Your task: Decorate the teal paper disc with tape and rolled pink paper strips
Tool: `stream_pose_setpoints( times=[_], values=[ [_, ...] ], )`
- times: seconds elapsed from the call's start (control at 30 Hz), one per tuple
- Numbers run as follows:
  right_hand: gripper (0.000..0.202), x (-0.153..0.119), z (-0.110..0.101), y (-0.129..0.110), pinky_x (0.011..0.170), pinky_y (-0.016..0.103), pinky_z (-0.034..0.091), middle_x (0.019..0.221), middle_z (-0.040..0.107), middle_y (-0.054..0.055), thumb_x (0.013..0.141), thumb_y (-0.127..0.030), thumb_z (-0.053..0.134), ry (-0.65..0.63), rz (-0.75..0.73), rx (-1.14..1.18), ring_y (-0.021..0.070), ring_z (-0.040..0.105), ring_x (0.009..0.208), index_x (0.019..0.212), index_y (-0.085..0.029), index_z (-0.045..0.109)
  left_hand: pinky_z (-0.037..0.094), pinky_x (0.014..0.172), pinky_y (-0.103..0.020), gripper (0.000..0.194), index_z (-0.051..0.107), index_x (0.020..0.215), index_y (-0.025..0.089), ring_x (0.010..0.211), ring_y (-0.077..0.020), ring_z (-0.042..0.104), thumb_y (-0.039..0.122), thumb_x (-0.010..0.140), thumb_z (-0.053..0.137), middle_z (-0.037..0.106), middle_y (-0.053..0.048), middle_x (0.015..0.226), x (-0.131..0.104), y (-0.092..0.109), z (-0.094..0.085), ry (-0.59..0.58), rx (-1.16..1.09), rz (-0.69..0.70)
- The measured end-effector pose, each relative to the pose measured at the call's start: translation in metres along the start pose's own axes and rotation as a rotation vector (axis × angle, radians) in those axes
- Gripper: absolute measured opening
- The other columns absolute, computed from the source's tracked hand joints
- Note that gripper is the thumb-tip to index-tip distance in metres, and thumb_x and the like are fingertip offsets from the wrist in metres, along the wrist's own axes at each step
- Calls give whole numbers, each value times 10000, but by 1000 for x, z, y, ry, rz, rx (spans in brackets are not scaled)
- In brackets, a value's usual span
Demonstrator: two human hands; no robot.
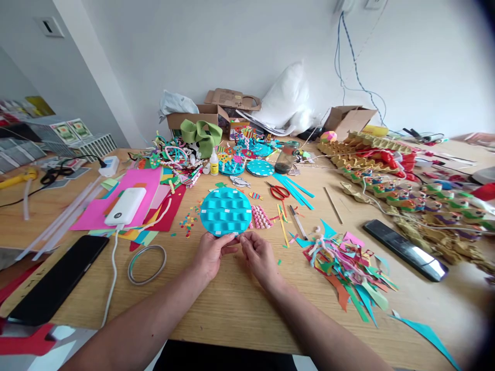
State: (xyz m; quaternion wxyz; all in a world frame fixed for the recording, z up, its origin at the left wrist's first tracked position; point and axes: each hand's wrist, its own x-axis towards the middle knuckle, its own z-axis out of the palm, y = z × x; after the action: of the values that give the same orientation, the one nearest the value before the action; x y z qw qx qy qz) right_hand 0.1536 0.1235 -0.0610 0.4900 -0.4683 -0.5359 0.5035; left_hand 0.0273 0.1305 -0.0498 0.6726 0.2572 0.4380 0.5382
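Observation:
A round turquoise paper disc (226, 210) with wavy raised strips and several small white squares is tilted up over the table. My left hand (212, 253) grips its lower edge, thumb in front. Close beside it, my right hand (258, 253) is closed in a pinch at the disc's lower right edge. Whatever sits between those fingertips is too small to make out. Pink beads in rows (261, 217) lie just behind the disc on the right, with a small striped paper fish (256, 196) and red-handled scissors (279, 191) further back.
A thin tape roll (147, 264), a white power bank (126, 206) and a black phone (58, 278) lie left. Paper scraps (348, 268), a pen (298, 222) and another phone (405, 249) lie right. Behind stand a glue bottle (214, 163) and a glass jar (286, 157).

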Motion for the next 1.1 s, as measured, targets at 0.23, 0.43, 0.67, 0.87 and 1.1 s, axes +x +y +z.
stream_pose_setpoints(
  times=[0.23,0.43,0.67,0.87,1.1],
  values=[
    [324,-1,0,-4,467,226,312,515,459,-39,810,-461,547,4,-6,-62,110,409,498,773,-149,625,544,544,-230,301,714,807,126,690,-171,681,221,542,821,741,-63,811,0,-3,1,40,-34,28],
    [305,-1,-1,-3,466,226,325,467,433,-44,824,-398,521,9,0,-120,118,427,489,826,-131,667,547,544,-226,321,708,827,127,707,-170,680,201,537,824,737,-57,820,1,-2,0,59,-41,35],
    [291,-1,-2,-6,466,225,356,431,443,-33,820,-373,519,20,-19,-143,141,490,515,808,-137,688,549,550,-226,311,714,812,133,710,-168,678,211,532,827,737,-51,808,2,-3,0,54,-27,40],
    [288,-1,-2,-5,438,220,329,442,458,-35,813,-359,517,33,-12,-177,114,431,452,813,-126,686,547,549,-231,317,718,820,127,733,-189,683,219,537,825,738,-71,819,1,-4,0,56,4,69],
    [275,-2,-1,-2,467,228,345,460,450,-36,834,-357,498,43,-33,-173,131,461,493,811,-138,664,545,547,-228,280,720,820,145,725,-178,683,212,564,811,741,-49,815,0,-4,2,31,-1,75]
  ],
)
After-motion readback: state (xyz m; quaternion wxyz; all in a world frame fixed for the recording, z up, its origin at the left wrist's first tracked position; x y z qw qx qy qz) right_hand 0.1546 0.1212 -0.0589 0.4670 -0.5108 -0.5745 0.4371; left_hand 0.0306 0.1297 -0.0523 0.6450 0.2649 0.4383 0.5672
